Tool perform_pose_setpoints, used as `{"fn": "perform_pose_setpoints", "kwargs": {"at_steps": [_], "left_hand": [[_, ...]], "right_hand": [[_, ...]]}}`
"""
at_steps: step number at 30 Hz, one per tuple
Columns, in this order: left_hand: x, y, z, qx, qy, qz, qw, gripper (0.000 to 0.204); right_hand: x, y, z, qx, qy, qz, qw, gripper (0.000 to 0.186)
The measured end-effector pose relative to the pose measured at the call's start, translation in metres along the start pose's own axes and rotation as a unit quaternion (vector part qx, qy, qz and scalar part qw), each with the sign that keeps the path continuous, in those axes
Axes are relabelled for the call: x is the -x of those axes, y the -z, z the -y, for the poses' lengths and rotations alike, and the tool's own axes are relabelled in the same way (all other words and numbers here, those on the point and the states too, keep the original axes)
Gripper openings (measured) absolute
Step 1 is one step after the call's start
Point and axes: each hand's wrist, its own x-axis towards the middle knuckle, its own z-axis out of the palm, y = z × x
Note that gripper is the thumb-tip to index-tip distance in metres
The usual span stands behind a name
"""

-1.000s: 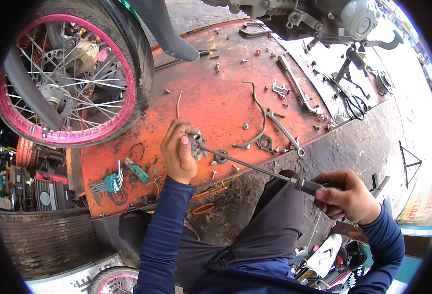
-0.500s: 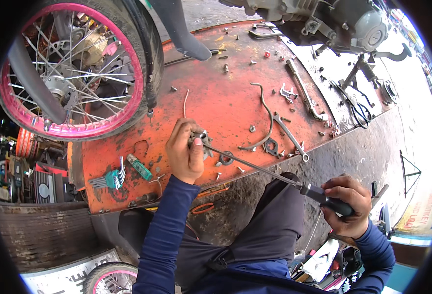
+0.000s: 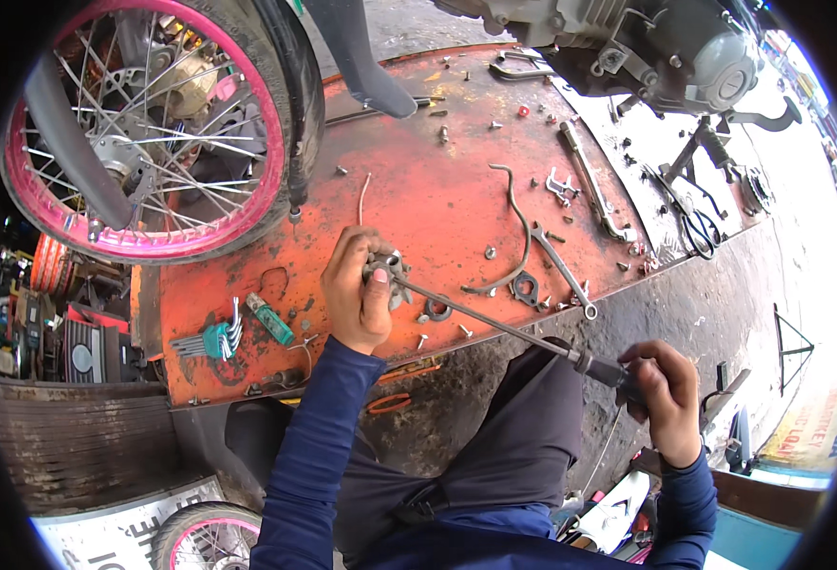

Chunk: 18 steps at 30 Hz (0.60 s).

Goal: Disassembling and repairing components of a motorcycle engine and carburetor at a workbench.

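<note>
My left hand (image 3: 360, 306) is closed around a small grey cast-metal part (image 3: 394, 262) with a round opening, holding it above the near side of a red-orange metal bench. What exactly the part is, I cannot make out. A long screwdriver (image 3: 485, 319) slants down from that part towards the right, its tip against or in it. Its dark handle (image 3: 608, 373) sits in my right hand (image 3: 666, 392), whose fingers curl round the end above my right thigh. Below the held part, a dark ring-shaped piece (image 3: 437, 307) and small screws (image 3: 465, 332) lie on the bench.
On the worn bench (image 3: 418, 199) lie a combination wrench (image 3: 563, 272), a bent metal tube (image 3: 521, 223), a long ratchet-like tool (image 3: 591, 180), a hex key set (image 3: 217, 340) and a green tube (image 3: 269, 320). A pink-rimmed wheel (image 3: 271, 161) stands left; an engine (image 3: 618, 47) hangs over the far right.
My right hand has shifted slightly left and turned around the screwdriver handle, with its wrist lower. My left hand and the metal part stay nearly where they were.
</note>
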Motion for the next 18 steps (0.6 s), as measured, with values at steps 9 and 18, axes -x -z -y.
{"fn": "perform_pose_setpoints", "kwargs": {"at_steps": [9,18], "left_hand": [[-0.005,-0.004,-0.002,-0.022,-0.015,0.003,1.000,0.026],[0.001,-0.015,-0.002,-0.111,0.004,-0.018,0.994,0.015]], "right_hand": [[0.000,-0.014,-0.026,0.027,0.190,-0.102,0.976,0.028],[0.007,-0.012,-0.084,-0.090,0.344,-0.181,0.917,0.042]]}}
